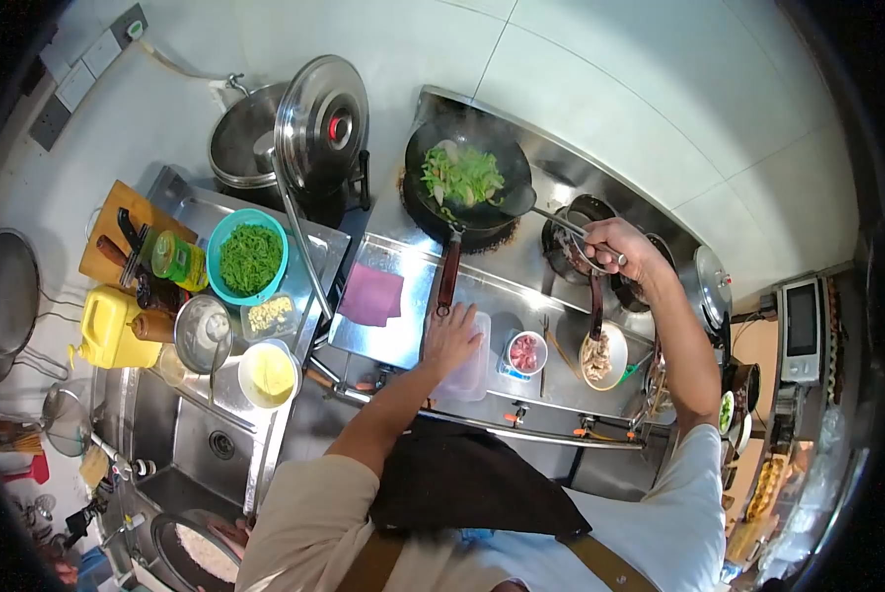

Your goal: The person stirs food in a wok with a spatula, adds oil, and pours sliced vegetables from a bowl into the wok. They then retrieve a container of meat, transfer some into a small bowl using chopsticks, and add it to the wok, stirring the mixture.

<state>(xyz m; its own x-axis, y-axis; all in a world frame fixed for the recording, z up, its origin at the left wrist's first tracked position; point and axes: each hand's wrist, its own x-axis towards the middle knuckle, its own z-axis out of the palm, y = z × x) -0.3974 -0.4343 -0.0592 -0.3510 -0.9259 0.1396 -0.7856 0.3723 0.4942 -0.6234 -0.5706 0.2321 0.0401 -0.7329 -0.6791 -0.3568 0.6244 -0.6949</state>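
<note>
My right hand [618, 247] is closed round the long metal handle of a ladle [517, 200], whose bowl sits at the right edge of a black wok [433, 209]. Green leafy vegetables [462, 176] with pale pieces lie in the wok, with steam above them. Fingers stretched, my left hand [451, 338] is at the end of the wok's brown handle [449, 271]. It overlaps a clear plastic container [468, 375] on the counter's front edge. Close by on the right stands a white cup of red meat pieces [524, 353].
A purple cloth [371, 294] lies left of the wok handle. Farther right are a bowl of cooked meat [604, 355] and dark pans [566, 247]. A turquoise bowl of greens [251, 257] stands left, near a lidded steel pot [321, 128]. Another person's hand [233, 538] is beside a pot at lower left.
</note>
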